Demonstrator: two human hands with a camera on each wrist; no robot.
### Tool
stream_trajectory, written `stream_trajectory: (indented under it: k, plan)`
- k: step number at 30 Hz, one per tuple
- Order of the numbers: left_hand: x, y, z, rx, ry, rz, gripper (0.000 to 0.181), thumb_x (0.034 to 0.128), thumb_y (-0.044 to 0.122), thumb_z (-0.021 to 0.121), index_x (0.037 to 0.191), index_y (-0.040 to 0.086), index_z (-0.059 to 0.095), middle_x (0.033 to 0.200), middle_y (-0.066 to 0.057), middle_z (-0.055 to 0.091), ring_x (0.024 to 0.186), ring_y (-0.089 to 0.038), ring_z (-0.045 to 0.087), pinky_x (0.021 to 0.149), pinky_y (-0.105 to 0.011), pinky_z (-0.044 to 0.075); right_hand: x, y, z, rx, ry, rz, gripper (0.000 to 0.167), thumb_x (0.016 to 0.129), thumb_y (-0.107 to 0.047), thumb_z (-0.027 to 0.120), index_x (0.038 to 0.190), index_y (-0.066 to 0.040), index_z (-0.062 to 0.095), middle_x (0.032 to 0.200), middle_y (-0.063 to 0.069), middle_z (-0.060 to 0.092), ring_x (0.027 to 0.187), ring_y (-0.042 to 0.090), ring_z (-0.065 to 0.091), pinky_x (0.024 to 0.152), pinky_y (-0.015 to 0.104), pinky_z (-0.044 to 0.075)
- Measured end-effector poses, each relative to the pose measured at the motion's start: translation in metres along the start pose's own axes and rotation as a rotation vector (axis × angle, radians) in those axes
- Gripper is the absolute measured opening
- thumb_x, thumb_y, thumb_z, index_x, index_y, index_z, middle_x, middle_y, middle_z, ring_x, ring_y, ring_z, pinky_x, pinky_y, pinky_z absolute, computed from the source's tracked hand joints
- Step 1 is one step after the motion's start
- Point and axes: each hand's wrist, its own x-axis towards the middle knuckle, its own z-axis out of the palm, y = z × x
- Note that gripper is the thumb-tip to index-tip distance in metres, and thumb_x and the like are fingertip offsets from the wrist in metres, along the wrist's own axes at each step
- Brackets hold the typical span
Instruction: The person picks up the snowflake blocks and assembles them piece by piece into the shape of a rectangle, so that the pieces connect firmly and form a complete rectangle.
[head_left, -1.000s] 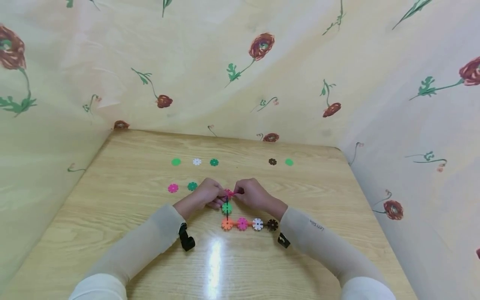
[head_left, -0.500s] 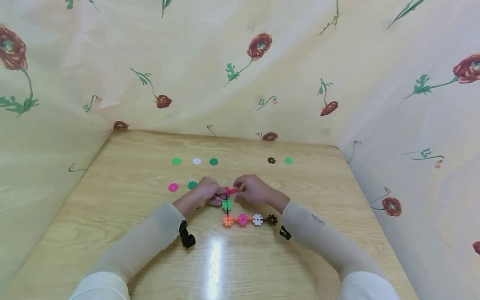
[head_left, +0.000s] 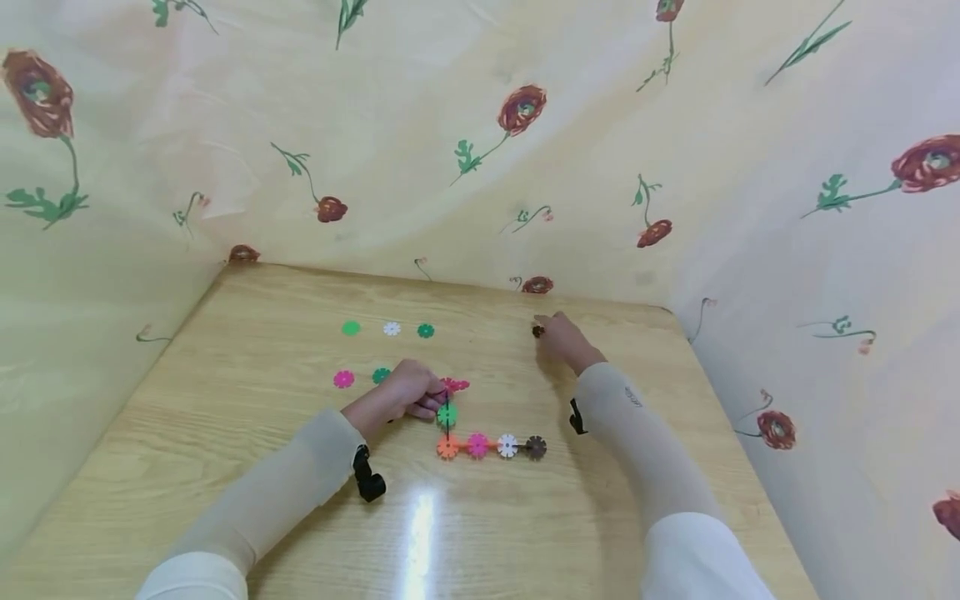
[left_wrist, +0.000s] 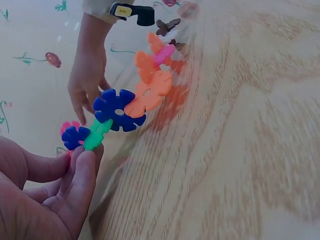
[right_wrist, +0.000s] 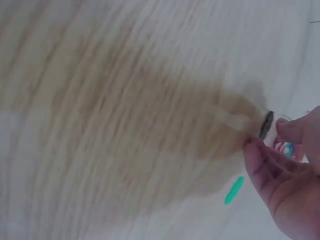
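My left hand (head_left: 411,390) (left_wrist: 55,190) pinches the far end of a linked chain, at a pink-red piece (head_left: 454,384) joined to a green disc (head_left: 447,415) (left_wrist: 98,134). Dark blue discs (left_wrist: 119,111) stand across the links in the left wrist view. From an orange disc (head_left: 447,447) (left_wrist: 157,90), the chain turns right through pink (head_left: 477,446), white (head_left: 507,446) and dark brown (head_left: 536,447) discs. My right hand (head_left: 568,340) (right_wrist: 292,170) is at a loose brown disc (head_left: 537,331) (right_wrist: 266,125), thumb and fingers apart around it, fingertips at its edge.
Loose light green (head_left: 351,328), white (head_left: 392,329) and dark green (head_left: 426,331) discs lie at the back left. Nearer are pink (head_left: 343,379) and dark green (head_left: 381,376) ones. Another green disc (right_wrist: 234,190) lies beside my right hand. Flowered cloth (head_left: 420,150) surrounds the table.
My right hand has left the pink-red end of the chain and moved back and right to the loose brown disc. My left hand has kept its grip there.
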Motion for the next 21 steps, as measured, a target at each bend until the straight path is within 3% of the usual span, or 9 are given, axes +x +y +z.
stream_trajectory:
  k: [5, 10, 14, 17, 21]
  plan:
    - [-0.003, 0.000, 0.002, 0.020, -0.013, -0.019, 0.017, 0.0978, 0.005, 0.059, 0.093, -0.004, 0.073, 0.082, -0.014, 0.070, 0.060, -0.015, 0.064, 0.056, -0.028, 0.059, -0.004, 0.003, 0.010, 0.011, -0.029, 0.039, 0.024, 0.102, -0.006, 0.053, 0.122, 0.005, 0.060, 0.115, 0.024, 0.054, 0.101, 0.034, 0.057, 0.092, 0.048, 0.050]
    - [-0.002, 0.007, 0.002, 0.015, -0.015, 0.000, 0.018, 0.0988, 0.007, 0.059, 0.094, -0.005, 0.072, 0.082, -0.015, 0.070, 0.059, -0.016, 0.065, 0.056, -0.030, 0.059, -0.019, -0.007, 0.001, 0.143, -0.044, 0.041, 0.017, 0.097, -0.012, 0.065, 0.107, 0.002, 0.062, 0.103, 0.016, 0.065, 0.091, 0.028, 0.060, 0.083, 0.043, 0.052]
    - [-0.002, 0.009, 0.001, 0.017, -0.027, -0.012, 0.019, 0.0993, 0.007, 0.058, 0.095, -0.005, 0.072, 0.084, -0.016, 0.070, 0.060, -0.017, 0.065, 0.057, -0.031, 0.060, -0.032, -0.029, 0.008, 0.441, -0.089, -0.027, 0.011, 0.095, -0.008, 0.068, 0.103, 0.001, 0.068, 0.094, 0.010, 0.069, 0.079, 0.019, 0.064, 0.070, 0.033, 0.055]
    - [-0.002, 0.007, 0.001, 0.017, -0.033, -0.028, 0.019, 0.0991, 0.007, 0.057, 0.095, -0.005, 0.072, 0.085, -0.016, 0.070, 0.061, -0.017, 0.065, 0.058, -0.031, 0.060, -0.044, -0.052, 0.020, 0.675, -0.152, -0.033, 0.015, 0.096, -0.001, 0.065, 0.109, 0.004, 0.070, 0.091, 0.012, 0.071, 0.073, 0.017, 0.066, 0.066, 0.030, 0.058]
    - [-0.003, 0.006, 0.002, 0.027, -0.033, -0.034, 0.019, 0.0987, 0.008, 0.058, 0.095, -0.004, 0.072, 0.084, -0.015, 0.070, 0.061, -0.016, 0.065, 0.058, -0.030, 0.060, -0.055, -0.071, 0.030, 0.841, -0.213, -0.009, 0.020, 0.097, 0.001, 0.063, 0.114, 0.007, 0.069, 0.091, 0.014, 0.070, 0.072, 0.018, 0.066, 0.066, 0.029, 0.058]
